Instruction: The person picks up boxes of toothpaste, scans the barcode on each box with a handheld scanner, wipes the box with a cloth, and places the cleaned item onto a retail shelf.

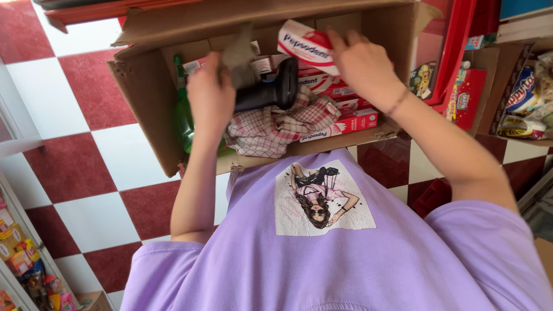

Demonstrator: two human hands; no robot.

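My left hand (210, 98) grips a black handheld scanner (271, 89) over an open cardboard box (147, 109). My right hand (363, 63) holds a red and white toothpaste carton (302, 43) by its end, tilted just above the scanner's head. Inside the box, more red and white toothpaste cartons (345, 124) lie stacked under my right forearm. A red-checked cloth (271, 129) is bunched beneath the scanner. A green bottle (184, 118) lies along the box's left wall, partly hidden by my left wrist.
The box rests on a red and white checked floor (75, 161), against my purple shirt (322, 253). Red shelving (455, 52) and cartons of packaged snacks (521, 98) stand to the right. A rack of small packets (23, 259) is at lower left.
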